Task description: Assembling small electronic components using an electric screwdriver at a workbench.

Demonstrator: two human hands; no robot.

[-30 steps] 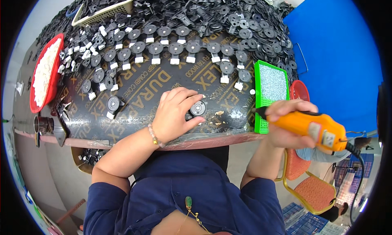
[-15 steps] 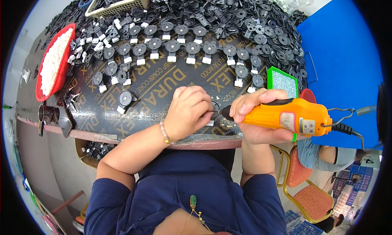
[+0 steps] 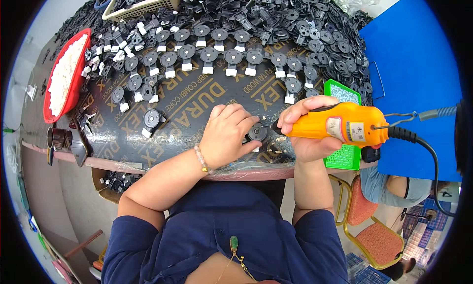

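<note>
Gripping an orange, black-nosed, corded power driver [image 3: 320, 125] in the right hand [image 3: 309, 148], right of centre. Steadying a round black plastic piece [image 3: 257, 132] between thumb and forefinger of the left hand [image 3: 224, 138], near mid-frame on the dark, gold-printed desk [image 3: 172, 136], just beside the driver's nose.

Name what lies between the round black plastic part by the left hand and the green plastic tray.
In the head view: the right hand, gripping an orange corded power tool that partly hides the tray.

Left hand [image 3: 224, 137] palm-down, loosely cupped; right hand [image 3: 312, 150] curled into grip.
</note>
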